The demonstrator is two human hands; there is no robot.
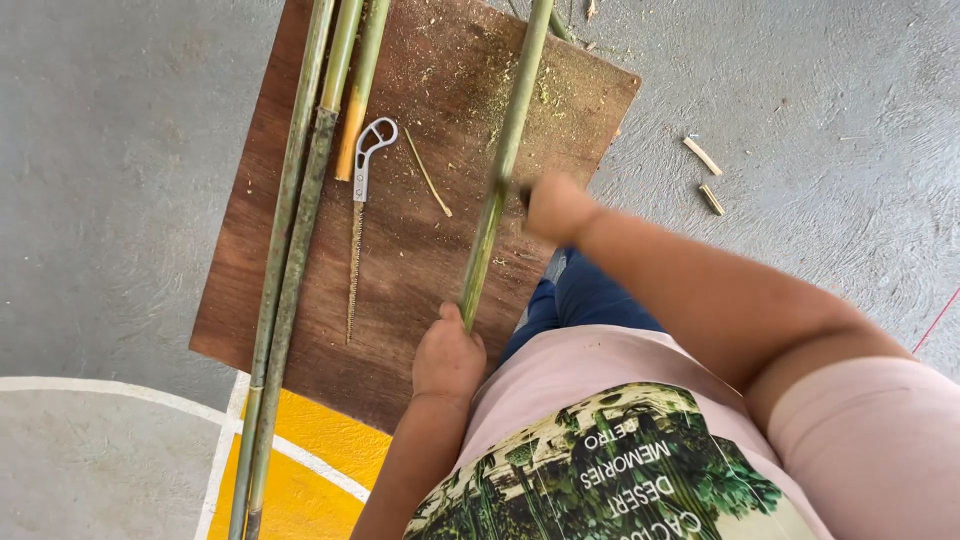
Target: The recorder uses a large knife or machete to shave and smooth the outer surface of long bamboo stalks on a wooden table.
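Head view
Bamboo stalks: four; three lie bunched along the left edge of the wooden board, one green stalk lies over the board's right half.
Held stalk: long axis runs from the near board edge away and slightly right.
Left hand: closed around the stalk's near end.
Right hand: blurred, fisted beside the stalk's middle; what it grips cannot be told.
Hand saw: one, between bunch and held stalk, handle far.
Offcuts: two, on the floor right of the board.
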